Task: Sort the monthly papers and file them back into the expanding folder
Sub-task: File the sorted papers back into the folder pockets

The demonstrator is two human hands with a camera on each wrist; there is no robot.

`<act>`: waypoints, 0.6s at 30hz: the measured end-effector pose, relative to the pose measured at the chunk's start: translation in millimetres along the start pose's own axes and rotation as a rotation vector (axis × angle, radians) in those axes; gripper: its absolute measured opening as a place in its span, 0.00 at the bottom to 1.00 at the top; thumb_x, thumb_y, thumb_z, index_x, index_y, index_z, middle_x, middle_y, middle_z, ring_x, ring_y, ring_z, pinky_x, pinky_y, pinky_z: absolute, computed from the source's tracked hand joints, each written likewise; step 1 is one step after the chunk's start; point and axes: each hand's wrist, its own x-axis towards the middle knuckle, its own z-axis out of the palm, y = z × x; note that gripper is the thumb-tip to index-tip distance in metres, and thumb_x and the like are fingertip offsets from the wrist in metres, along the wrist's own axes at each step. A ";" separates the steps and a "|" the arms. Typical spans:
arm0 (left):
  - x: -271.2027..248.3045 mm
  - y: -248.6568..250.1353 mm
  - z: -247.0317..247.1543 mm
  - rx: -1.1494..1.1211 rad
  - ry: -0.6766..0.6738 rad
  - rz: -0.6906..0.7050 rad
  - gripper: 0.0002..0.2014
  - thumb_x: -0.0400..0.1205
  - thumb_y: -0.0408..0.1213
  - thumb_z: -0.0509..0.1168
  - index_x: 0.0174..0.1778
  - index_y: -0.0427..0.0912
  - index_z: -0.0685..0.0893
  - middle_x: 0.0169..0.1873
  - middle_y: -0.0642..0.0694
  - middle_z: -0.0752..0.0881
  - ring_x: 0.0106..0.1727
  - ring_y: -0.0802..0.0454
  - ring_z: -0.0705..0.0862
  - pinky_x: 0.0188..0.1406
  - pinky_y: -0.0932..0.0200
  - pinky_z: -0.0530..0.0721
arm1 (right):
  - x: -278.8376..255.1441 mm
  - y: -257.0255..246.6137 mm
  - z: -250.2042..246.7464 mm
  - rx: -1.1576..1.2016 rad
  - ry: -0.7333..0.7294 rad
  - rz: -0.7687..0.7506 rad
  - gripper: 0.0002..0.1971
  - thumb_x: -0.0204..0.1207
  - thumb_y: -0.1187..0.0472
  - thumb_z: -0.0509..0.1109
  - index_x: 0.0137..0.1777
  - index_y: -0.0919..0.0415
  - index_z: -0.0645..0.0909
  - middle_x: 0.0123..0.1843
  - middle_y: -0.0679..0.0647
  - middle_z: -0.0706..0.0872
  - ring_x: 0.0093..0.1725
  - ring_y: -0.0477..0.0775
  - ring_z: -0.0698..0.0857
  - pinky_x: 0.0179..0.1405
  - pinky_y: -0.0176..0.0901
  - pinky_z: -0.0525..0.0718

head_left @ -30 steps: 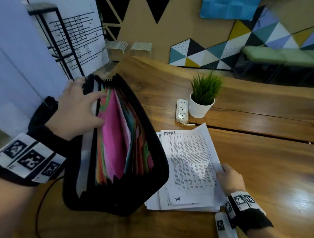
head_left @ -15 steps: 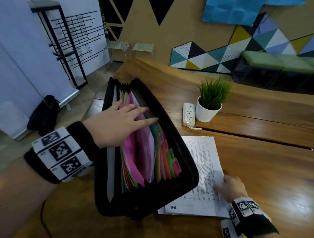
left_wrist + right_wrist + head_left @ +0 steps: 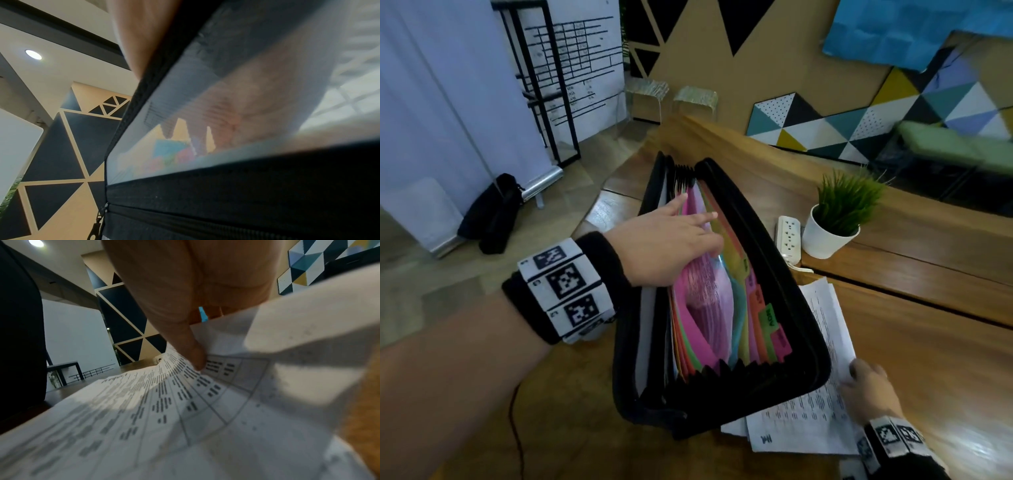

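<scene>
Expanding folder (image 3: 722, 291) sits wide open on the wooden surface (image 3: 928, 342), black zip case with a fan of coloured pockets inside, pink ones up front and tabbed dividers along the right edge. It stands tilted, partly on top of the stack of printed papers (image 3: 822, 404) that pokes out from under its right side.

Left hand (image 3: 664, 246) is reaching in from the left, fingers straight and a bit spread, pushing the pink pockets apart near the far end. Right hand (image 3: 869, 390) is down on the papers at the near right corner; in the right wrist view the thumb (image 3: 195, 356) presses on the top sheet while that sheet's edge curls up over the other fingers, so it looks like a pinch on that sheet.

Further back there's a small potted plant (image 3: 839, 216) in a white pot with a white power strip (image 3: 789, 236) just beside it.
</scene>
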 end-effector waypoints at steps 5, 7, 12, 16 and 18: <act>-6.3 -7.1 7.2 -0.052 0.146 0.029 0.25 0.75 0.31 0.55 0.67 0.55 0.78 0.62 0.52 0.81 0.76 0.51 0.69 0.80 0.39 0.40 | -3.0 1.5 -29.3 0.242 -0.021 0.004 0.24 0.74 0.68 0.68 0.69 0.60 0.64 0.54 0.64 0.84 0.42 0.60 0.83 0.38 0.46 0.78; -8.2 -13.1 12.3 -0.063 0.215 0.025 0.20 0.73 0.41 0.51 0.48 0.56 0.89 0.51 0.55 0.86 0.68 0.49 0.77 0.79 0.34 0.45 | -1.7 6.1 -40.8 0.320 -0.014 0.032 0.28 0.74 0.68 0.69 0.72 0.60 0.64 0.54 0.65 0.84 0.41 0.59 0.83 0.38 0.45 0.77; -9.5 -18.4 18.9 -0.207 0.269 -0.154 0.30 0.69 0.57 0.40 0.38 0.59 0.91 0.46 0.71 0.82 0.71 0.63 0.69 0.78 0.37 0.32 | -2.3 19.8 -47.6 0.315 0.049 0.063 0.13 0.80 0.66 0.62 0.63 0.65 0.75 0.46 0.59 0.80 0.35 0.53 0.77 0.30 0.38 0.71; -12.3 -20.4 25.9 -0.282 0.263 -0.234 0.31 0.72 0.65 0.40 0.36 0.61 0.90 0.44 0.76 0.78 0.72 0.65 0.67 0.77 0.34 0.32 | -2.3 38.5 -40.3 0.401 0.154 0.157 0.13 0.78 0.66 0.64 0.62 0.66 0.75 0.49 0.63 0.84 0.41 0.59 0.81 0.37 0.43 0.76; -13.1 -19.7 28.0 -0.279 0.295 -0.259 0.30 0.70 0.71 0.44 0.35 0.61 0.90 0.43 0.74 0.80 0.71 0.62 0.70 0.76 0.31 0.34 | -6.7 47.3 -42.8 0.526 0.183 0.181 0.12 0.77 0.68 0.66 0.59 0.70 0.78 0.50 0.63 0.85 0.44 0.60 0.82 0.39 0.42 0.79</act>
